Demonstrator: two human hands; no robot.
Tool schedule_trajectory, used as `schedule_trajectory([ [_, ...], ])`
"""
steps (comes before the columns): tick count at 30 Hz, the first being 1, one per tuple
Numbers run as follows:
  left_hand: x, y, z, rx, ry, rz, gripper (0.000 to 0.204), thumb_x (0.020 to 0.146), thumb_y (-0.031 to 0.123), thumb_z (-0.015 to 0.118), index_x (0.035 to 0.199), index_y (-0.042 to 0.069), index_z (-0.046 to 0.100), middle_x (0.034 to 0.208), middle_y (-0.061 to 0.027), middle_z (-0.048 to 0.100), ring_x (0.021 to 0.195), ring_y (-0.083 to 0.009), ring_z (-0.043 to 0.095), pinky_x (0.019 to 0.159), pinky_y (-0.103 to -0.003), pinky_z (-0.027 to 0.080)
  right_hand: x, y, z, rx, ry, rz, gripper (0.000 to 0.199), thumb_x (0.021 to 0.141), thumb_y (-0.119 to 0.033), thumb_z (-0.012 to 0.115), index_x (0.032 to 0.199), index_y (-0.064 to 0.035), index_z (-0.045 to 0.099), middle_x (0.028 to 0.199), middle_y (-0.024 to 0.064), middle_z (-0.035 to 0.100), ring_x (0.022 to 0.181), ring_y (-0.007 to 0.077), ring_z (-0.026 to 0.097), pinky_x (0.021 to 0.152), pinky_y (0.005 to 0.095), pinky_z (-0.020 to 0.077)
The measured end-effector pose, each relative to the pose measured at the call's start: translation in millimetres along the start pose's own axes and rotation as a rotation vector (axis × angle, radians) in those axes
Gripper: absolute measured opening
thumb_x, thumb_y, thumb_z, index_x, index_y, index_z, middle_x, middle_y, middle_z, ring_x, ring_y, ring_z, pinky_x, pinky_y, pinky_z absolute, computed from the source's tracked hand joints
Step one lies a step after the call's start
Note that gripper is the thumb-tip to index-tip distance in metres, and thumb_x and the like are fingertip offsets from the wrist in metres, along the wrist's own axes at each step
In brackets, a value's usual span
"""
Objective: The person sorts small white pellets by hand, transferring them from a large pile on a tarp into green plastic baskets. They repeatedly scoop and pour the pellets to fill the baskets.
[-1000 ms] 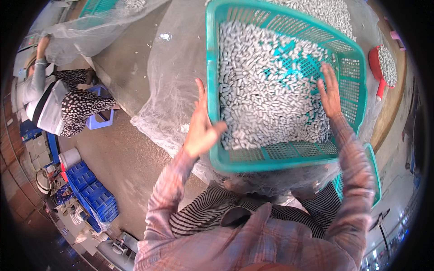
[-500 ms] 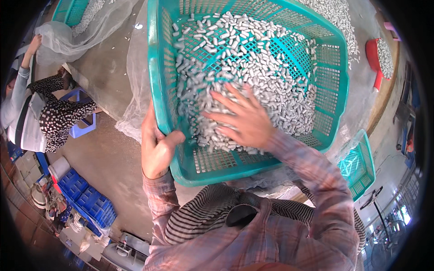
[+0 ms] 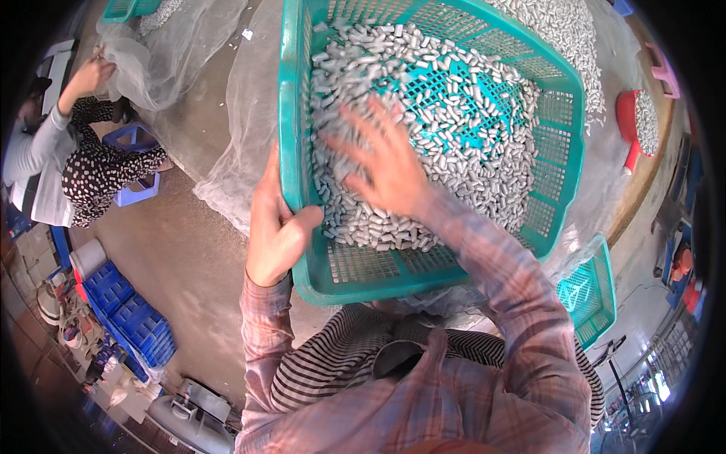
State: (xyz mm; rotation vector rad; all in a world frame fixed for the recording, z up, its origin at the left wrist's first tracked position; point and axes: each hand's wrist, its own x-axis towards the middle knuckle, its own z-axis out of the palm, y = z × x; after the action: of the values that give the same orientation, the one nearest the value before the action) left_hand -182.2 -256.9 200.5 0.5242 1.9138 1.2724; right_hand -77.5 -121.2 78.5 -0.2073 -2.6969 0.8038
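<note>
1. L hand (image 3: 276,227) is on the near L corner of the teal basket (image 3: 288,121), thumb hooked over the rim, fingers down the outside; prob. to steady it.
2. R hand (image 3: 389,163) is inside the basket, fingers spread wide, palm down on the silver pellets (image 3: 469,170), nothing clearly gripped. Fingers blurred, so can't tell how deep the tips go.
3. Basket's right in front of the person, near edge by the striped trousers (image 3: 325,356), prob. so both arms reach easily; what bears its wt is hidden.
4. Pellets lie thick at the near side, thin mid-basket, where teal mesh shows thru; spread looks uneven, maybe b/c of the R hand.
5. Beyond the far R rim: a loose pellet pile (image 3: 567,45) on the ground sheet, presumably there to keep pellets off the floor. Red scoop (image 3: 628,121), loaded, sits nearby, handle twd the person, handy for R-side reach.
6. Smaller teal basket (image 3: 607,280) stands lower R, just beside.
7. Far L, a co-worker's hand (image 3: 94,72) holds up filmy sheeting (image 3: 140,64).
</note>
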Motion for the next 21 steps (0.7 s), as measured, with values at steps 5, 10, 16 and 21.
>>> schedule_trajectory([
  [5, -12, 2, 0, 0.016, 0.044, 0.003, 0.089, 0.055, -0.004, 0.050, 0.142, -0.007, 0.029, 0.134, -0.0171, 0.048, 0.127, -0.0212, 0.042, 0.107, -0.029, 0.028, -123, 53, -62, 0.063, -0.523, -0.021, 0.058, 0.085, -0.036, 0.061, 0.139, -0.0276, 0.043, 0.153, 0.0088, 0.026, 0.143, 0.0326, 0.018, 0.115, 0.0557, 0.0094],
  [10, -31, 19, 19, -0.020, -0.004, 0.067, 0.092, 0.055, -0.005, 0.050, 0.143, -0.007, 0.025, 0.136, -0.0165, 0.045, 0.131, -0.0222, 0.038, 0.110, -0.032, 0.024, -144, 128, -53, 0.138, 0.389, 0.573, 0.062, 0.088, -0.028, 0.059, 0.143, -0.0074, 0.038, 0.149, 0.0200, 0.032, 0.139, 0.0330, 0.027, 0.113, 0.0457, 0.0152],
  [16, -4, 1, 4, -0.181, -0.017, 0.002, 0.086, 0.056, -0.009, 0.046, 0.141, -0.003, 0.032, 0.126, -0.0100, 0.051, 0.116, -0.0177, 0.049, 0.101, -0.028, 0.035, -2, 60, -12, -0.022, 0.333, 0.300, 0.052, 0.083, -0.047, 0.064, 0.130, -0.0283, 0.054, 0.148, 0.0221, 0.031, 0.134, 0.0410, 0.031, 0.107, 0.0547, 0.0249],
  [21, -1, -1, 2, -0.084, 0.023, 0.000, 0.086, 0.054, -0.007, 0.048, 0.140, -0.004, 0.034, 0.127, -0.0107, 0.051, 0.118, -0.0198, 0.048, 0.102, -0.029, 0.034, -63, -9, -23, 0.223, -0.328, -0.078, 0.052, 0.083, -0.052, 0.059, 0.132, -0.0342, 0.052, 0.155, 0.0098, 0.023, 0.144, 0.0360, 0.013, 0.113, 0.0606, 0.0063],
])
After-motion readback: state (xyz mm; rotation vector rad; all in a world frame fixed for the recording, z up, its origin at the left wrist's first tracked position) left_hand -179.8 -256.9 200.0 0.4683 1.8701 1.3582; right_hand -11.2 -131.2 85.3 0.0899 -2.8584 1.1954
